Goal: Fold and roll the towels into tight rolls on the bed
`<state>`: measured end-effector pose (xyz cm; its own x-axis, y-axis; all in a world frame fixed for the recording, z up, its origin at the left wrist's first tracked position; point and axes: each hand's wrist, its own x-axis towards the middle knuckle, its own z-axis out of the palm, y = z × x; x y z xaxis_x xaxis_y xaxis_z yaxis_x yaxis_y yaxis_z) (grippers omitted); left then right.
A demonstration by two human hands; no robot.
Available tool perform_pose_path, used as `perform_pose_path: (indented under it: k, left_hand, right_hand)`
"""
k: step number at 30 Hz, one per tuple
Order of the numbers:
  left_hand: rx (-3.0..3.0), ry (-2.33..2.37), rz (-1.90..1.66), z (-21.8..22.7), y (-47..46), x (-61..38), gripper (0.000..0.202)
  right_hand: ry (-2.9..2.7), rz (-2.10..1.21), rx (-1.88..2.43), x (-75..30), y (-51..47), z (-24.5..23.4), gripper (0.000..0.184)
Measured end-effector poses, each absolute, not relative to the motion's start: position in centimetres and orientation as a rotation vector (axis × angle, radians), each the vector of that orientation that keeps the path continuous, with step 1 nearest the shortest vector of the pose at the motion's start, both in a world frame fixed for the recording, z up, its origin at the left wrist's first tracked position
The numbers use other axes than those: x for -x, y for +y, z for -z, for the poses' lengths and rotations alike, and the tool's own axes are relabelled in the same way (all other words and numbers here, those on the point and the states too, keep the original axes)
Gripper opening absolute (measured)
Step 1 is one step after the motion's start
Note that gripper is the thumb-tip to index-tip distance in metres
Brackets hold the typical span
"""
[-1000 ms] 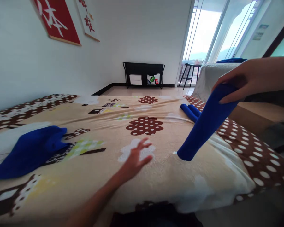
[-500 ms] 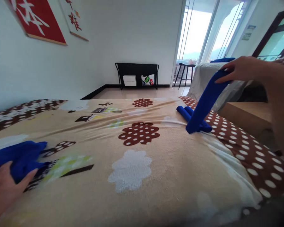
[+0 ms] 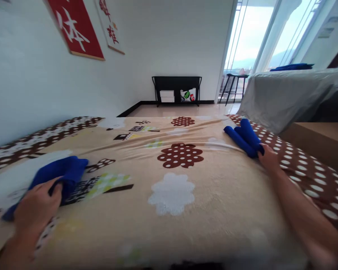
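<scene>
On the left of the bed, my left hand point(image 3: 41, 202) has its fingers closed on a crumpled blue cloth point(image 3: 70, 167). Part of that cloth spreads out flat beyond and beside the hand. Over on the right, my right hand point(image 3: 269, 157) grips the near end of a folded blue cloth point(image 3: 249, 135), its thumb and fingers bent round the edge. Close along its left side lies a second narrow blue cloth roll point(image 3: 236, 140). Both rest on the patterned bedspread point(image 3: 219, 198), near its brown dotted border. The fingertips of my right hand are partly hidden by the cloth.
Beyond the bed's far edge stands a black rack point(image 3: 177, 90) against the wall. A dark stool point(image 3: 233, 84) is by the window. At right, a plastic-covered piece of furniture point(image 3: 273, 99) carries folded blue cloth point(image 3: 294, 67), with a brown box-like surface point(image 3: 312, 138) in front.
My right hand has lowered the raised blue strip onto the bed beside the other roll. My left hand has closed on the crumpled cloth. The view has turned slightly left.
</scene>
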<state>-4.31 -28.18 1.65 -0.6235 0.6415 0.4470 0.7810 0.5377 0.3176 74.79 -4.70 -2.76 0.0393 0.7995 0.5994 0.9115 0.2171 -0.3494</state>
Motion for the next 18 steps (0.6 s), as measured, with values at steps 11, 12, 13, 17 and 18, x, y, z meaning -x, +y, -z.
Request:
perform_pose_path:
  k: [11,12,13,17,18]
  left_hand:
    - [1.464,-2.119,1.321,-8.5,-23.9,-13.4,0.03]
    - [1.624,-2.072,1.383,-8.0,-23.5,-16.6,0.031]
    - [1.871,-1.982,1.553,-7.5,-23.3,-19.9,0.031]
    - [2.485,-1.634,1.913,-6.2,-24.5,-29.9,0.022]
    - [2.547,-1.59,1.961,-6.2,-25.1,-31.2,0.019]
  right_hand:
    - [-2.186,-0.363,1.183,-62.4,-10.8,-3.5,0.032]
    - [-2.266,-0.458,1.112,-59.7,-12.3,-3.8,0.03]
    - [-2.363,-0.6,1.007,-57.1,-13.9,-4.0,0.033]
    - [-2.296,-1.065,0.728,-50.2,-19.3,-4.3,0.058]
    - [-2.212,-1.136,0.693,-49.6,-20.1,-4.5,0.058]
